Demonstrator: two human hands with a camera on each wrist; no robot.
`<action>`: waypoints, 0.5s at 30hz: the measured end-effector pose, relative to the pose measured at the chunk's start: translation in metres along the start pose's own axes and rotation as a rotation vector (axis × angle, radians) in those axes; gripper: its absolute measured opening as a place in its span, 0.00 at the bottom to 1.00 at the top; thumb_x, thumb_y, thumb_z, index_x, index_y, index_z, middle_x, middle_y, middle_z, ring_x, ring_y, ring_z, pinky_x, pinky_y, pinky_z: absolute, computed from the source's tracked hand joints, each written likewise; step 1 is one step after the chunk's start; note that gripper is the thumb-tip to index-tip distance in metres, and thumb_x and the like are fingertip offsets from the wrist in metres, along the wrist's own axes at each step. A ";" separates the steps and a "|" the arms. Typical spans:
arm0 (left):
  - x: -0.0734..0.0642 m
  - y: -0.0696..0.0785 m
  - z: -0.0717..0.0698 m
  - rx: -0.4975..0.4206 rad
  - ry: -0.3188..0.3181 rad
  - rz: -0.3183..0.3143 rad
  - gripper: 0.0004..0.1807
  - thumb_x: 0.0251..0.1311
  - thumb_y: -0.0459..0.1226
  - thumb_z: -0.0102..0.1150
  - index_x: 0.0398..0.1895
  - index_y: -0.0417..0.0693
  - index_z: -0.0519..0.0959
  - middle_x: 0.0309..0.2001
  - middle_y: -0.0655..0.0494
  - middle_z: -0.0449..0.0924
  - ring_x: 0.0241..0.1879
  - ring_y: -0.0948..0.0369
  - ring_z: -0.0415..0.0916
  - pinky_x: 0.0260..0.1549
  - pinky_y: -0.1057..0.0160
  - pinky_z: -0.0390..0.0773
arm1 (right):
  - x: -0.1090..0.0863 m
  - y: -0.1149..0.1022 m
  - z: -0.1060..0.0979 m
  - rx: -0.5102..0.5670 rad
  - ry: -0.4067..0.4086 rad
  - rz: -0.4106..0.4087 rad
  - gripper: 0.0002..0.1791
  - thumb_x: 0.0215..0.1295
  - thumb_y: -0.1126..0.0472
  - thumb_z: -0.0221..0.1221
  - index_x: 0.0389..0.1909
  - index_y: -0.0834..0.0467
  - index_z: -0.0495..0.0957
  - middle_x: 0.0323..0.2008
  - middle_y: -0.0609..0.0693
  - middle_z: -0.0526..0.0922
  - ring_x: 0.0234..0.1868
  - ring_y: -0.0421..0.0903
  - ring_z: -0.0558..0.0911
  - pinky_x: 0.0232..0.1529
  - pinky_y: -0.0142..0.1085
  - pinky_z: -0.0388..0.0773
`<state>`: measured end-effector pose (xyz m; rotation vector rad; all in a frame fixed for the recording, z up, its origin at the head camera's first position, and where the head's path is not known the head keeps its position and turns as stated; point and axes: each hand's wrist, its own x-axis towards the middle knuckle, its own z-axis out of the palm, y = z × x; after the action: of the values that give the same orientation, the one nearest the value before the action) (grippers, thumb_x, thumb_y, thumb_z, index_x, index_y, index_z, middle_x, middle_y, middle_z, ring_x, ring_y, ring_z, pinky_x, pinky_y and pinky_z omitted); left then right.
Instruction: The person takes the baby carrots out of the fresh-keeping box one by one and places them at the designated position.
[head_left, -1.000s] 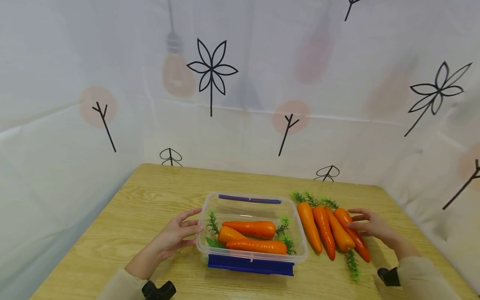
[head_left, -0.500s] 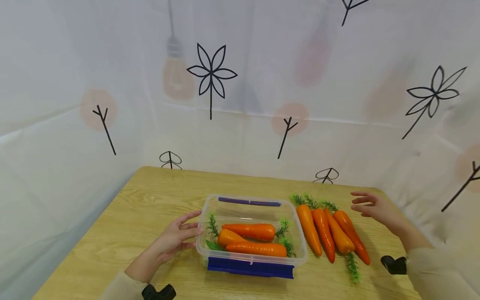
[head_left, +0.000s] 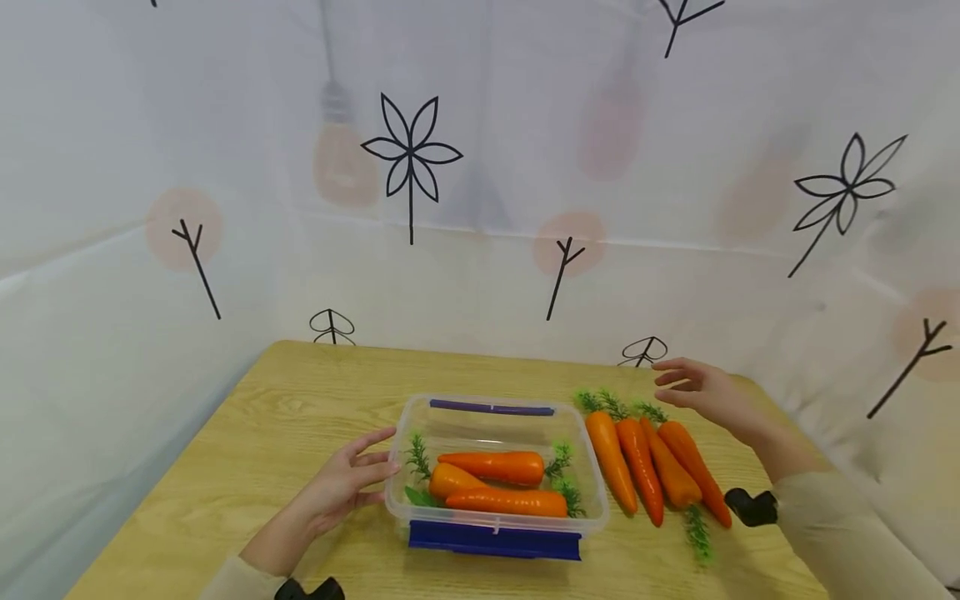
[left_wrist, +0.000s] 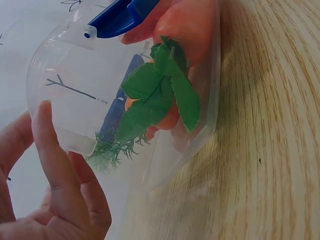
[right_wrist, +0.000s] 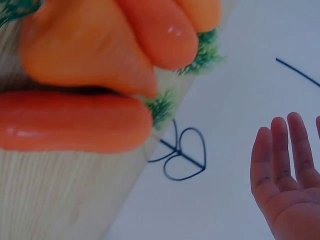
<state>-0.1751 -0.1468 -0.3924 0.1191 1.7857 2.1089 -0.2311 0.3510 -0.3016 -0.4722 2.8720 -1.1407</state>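
A clear plastic storage box (head_left: pixel 450 427) with blue clip latches stands in the middle of the table in the head view. Three orange carrots (head_left: pixel 506 502) with green tops lie inside it. My left hand (head_left: pixel 343 485) touches the box's left side, its fingers loosely extended; the left wrist view shows fingertips at the rim. To the right of the box, several carrots (head_left: pixel 637 467) lie side by side on the table. Above their far end my right hand (head_left: pixel 705 396) hovers, holding nothing. Its fingers (right_wrist: pixel 280 150) are extended in the right wrist view, apart from the carrots.
The wood-grain table (head_left: pixel 225 467) ends at the back against a white printed curtain (head_left: pixel 480 292). One carrot's green leaves (head_left: pixel 697 533) point toward the front edge. A blue latch (head_left: pixel 495 540) hangs out from the box's front.
My right hand has left the rightmost carrot, rising toward the back and then shifting left over the carrot tops. My left hand stays at the box. The view has shifted slightly.
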 end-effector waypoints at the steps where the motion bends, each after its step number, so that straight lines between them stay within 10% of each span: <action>1: 0.000 0.000 0.000 0.003 0.006 -0.003 0.38 0.59 0.34 0.60 0.70 0.42 0.54 0.56 0.39 0.68 0.44 0.56 0.76 0.32 0.65 0.80 | 0.002 -0.003 0.003 0.022 -0.005 -0.014 0.28 0.66 0.54 0.56 0.63 0.63 0.64 0.52 0.63 0.73 0.50 0.58 0.75 0.46 0.51 0.74; 15: -0.001 -0.001 -0.001 0.008 -0.007 0.005 0.39 0.59 0.34 0.60 0.70 0.42 0.53 0.55 0.41 0.69 0.43 0.56 0.76 0.32 0.66 0.80 | 0.024 -0.042 0.026 0.086 -0.061 -0.115 0.25 0.63 0.59 0.59 0.60 0.62 0.68 0.49 0.60 0.75 0.49 0.57 0.75 0.47 0.50 0.76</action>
<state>-0.1742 -0.1478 -0.3936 0.1338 1.7917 2.1023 -0.2389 0.2977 -0.2904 -0.6632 2.7624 -1.2370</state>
